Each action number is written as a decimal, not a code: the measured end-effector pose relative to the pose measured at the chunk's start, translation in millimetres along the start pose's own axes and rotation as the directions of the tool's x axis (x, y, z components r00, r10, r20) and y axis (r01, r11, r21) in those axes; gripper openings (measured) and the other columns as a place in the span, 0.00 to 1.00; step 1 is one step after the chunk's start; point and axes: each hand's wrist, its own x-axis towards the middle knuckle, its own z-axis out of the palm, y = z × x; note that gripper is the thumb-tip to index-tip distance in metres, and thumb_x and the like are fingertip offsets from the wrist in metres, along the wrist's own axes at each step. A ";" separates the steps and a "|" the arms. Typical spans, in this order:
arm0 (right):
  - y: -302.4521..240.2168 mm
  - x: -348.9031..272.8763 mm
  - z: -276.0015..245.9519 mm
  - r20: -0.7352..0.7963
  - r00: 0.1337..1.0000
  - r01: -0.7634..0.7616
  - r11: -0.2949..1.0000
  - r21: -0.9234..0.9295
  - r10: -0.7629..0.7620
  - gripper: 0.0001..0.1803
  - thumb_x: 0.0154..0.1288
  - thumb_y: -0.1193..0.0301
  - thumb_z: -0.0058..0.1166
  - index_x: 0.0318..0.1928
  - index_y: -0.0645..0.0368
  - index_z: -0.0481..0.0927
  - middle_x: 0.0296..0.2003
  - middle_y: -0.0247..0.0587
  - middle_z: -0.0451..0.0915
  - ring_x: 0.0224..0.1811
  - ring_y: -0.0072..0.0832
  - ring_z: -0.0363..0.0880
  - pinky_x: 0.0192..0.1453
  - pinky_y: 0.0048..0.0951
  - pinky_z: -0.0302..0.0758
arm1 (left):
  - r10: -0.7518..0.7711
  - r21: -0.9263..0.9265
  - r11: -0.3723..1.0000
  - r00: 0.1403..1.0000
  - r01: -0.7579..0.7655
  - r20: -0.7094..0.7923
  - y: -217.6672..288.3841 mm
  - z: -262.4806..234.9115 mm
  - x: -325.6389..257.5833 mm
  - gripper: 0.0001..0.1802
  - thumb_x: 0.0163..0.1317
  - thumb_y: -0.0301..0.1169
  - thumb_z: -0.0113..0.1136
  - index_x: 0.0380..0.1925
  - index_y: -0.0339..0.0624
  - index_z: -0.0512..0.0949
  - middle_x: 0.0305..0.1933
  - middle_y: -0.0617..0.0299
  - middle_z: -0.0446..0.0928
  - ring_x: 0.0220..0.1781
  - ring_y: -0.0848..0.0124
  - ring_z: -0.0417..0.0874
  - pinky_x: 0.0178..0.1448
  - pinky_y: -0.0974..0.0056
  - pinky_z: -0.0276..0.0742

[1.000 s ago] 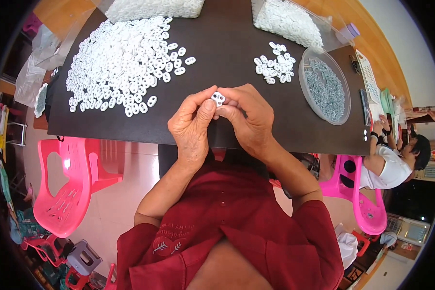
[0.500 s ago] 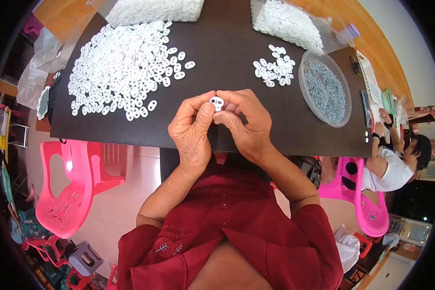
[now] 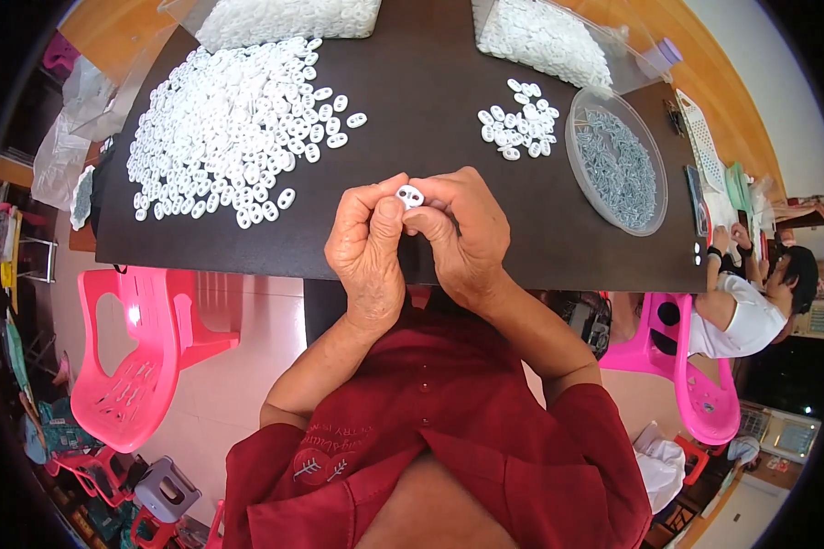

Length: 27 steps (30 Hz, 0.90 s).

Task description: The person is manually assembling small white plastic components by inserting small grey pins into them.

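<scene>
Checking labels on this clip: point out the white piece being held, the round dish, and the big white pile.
White piece [image 3: 410, 195], head view, its face between the fingertips.
Round dish [image 3: 572, 137], head view, left rim.
Big pile [image 3: 229, 128], head view, middle of the heap.

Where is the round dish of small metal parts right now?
In the head view, the clear round dish sits on the dark table at the person's right, just right of a small cluster of white pieces.
</scene>
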 end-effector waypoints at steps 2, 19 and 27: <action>1.2 0.4 1.4 -0.038 0.995 0.089 0.995 -0.035 -0.091 0.10 0.53 0.80 0.59 0.38 0.64 0.77 0.29 0.39 0.77 0.26 0.27 0.72 0.29 0.25 0.69 | 0.035 0.025 0.999 0.999 -0.035 0.009 -2.3 -1.0 -1.1 0.10 0.67 0.30 0.52 0.41 0.33 0.76 0.34 0.67 0.72 0.34 0.83 0.69 0.39 0.77 0.68; 12.8 0.8 1.2 -0.055 0.972 0.222 0.971 -0.086 -0.227 0.10 0.53 0.79 0.58 0.39 0.65 0.76 0.26 0.39 0.76 0.24 0.30 0.71 0.27 0.28 0.66 | 0.078 0.055 0.995 0.997 -0.079 0.013 -12.5 3.5 0.2 0.11 0.68 0.32 0.50 0.36 0.33 0.74 0.31 0.68 0.68 0.29 0.83 0.65 0.35 0.76 0.65; -5.7 2.7 8.0 -0.118 0.985 0.117 0.990 -0.074 -0.125 0.10 0.56 0.76 0.58 0.39 0.65 0.75 0.32 0.41 0.75 0.27 0.28 0.68 0.29 0.25 0.67 | -0.068 -0.119 0.991 0.997 0.064 -0.025 2.2 7.2 -3.0 0.11 0.68 0.32 0.50 0.38 0.34 0.74 0.36 0.65 0.73 0.37 0.82 0.71 0.45 0.75 0.68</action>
